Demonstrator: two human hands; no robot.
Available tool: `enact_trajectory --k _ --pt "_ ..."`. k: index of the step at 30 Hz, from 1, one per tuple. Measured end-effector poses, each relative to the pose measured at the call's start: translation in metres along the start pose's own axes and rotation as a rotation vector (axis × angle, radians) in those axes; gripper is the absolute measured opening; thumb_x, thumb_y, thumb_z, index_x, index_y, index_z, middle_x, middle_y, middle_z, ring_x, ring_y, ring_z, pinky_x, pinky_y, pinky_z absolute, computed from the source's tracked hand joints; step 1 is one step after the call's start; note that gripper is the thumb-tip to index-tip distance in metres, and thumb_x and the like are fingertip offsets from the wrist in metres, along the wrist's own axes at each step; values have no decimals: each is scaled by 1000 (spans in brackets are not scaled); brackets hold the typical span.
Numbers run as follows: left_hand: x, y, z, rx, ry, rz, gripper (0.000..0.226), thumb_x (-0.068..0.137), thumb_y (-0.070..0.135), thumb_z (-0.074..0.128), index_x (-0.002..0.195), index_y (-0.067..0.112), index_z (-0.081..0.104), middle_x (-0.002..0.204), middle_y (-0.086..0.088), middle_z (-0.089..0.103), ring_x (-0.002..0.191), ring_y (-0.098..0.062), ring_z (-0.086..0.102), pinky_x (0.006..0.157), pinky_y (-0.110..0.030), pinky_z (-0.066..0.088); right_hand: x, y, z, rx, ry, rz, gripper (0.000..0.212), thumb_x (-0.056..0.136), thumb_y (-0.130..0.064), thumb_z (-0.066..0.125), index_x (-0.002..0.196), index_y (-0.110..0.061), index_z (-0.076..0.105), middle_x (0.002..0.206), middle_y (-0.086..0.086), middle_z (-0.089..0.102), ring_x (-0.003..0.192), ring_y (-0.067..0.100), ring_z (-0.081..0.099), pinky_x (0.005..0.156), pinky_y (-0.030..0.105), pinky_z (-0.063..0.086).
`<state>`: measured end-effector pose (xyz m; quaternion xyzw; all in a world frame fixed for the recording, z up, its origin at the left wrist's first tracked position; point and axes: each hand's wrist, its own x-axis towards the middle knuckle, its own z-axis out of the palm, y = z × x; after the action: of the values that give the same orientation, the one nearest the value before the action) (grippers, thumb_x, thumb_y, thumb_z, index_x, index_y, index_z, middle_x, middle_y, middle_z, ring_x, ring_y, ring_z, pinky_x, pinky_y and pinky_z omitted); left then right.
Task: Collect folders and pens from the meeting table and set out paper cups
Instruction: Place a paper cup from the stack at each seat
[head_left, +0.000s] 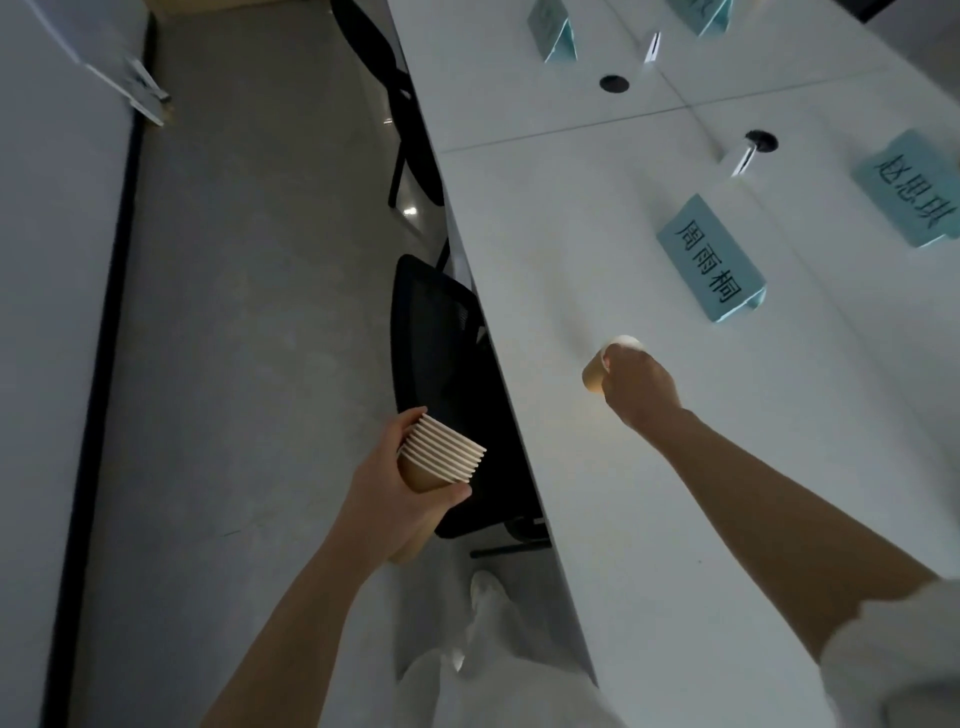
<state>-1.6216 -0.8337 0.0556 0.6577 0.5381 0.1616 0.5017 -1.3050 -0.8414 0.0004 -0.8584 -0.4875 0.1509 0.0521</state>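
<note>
No folders or pens show on the table (675, 467). Right hand (640, 387) fingers clamp one cup (597, 375) near the card (710, 260); left hand (400, 486) fingers wrap the stack (441, 460). Further places seem left.

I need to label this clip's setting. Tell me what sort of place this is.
Most likely an office meeting room: a long white table with teal name cards at the seats, cable holes in its top, and black mesh chairs pushed in along its edge.
</note>
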Motion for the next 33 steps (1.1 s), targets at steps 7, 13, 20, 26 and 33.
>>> enact_trajectory --k 7,13,20,26,33 --pt "30 5 -5 4 -7 -25 84 64 21 89 130 42 41 112 18 58 99 1 59 75 -12 47 27 0 18 -116 -42 -98 26 95 -13 44 118 -10 55 114 15 60 100 33 62 77 38 53" --pt "50 5 -15 -7 -25 -16 86 64 22 89 136 36 42 117 14 58 103 -2 59 81 -15 48 25 -30 2 4 60 -166 26 93 -19 53 116 -7 55 109 9 62 106 28 55 83 35 45" --pt "79 -9 -47 12 -82 35 86 63 25 88 135 37 44 119 12 58 104 -3 58 85 -20 50 6 -137 -30 697 -196 -246 11 84 -13 66 92 -20 70 88 -7 72 83 3 67 81 13 52" --pt "116 -28 -102 29 -108 56 85 64 26 88 137 35 44 119 12 58 103 -1 59 82 -18 51 12 -220 -26 764 -550 -321 23 85 -15 68 108 -15 72 100 -1 74 93 5 69 90 25 54" --pt "173 -58 -206 78 -143 91 86 61 26 90 135 33 47 114 10 62 98 -3 61 77 -16 50 49 -328 -6 703 -487 -308 22 80 -5 68 101 -11 73 92 5 75 88 14 71 90 39 55"
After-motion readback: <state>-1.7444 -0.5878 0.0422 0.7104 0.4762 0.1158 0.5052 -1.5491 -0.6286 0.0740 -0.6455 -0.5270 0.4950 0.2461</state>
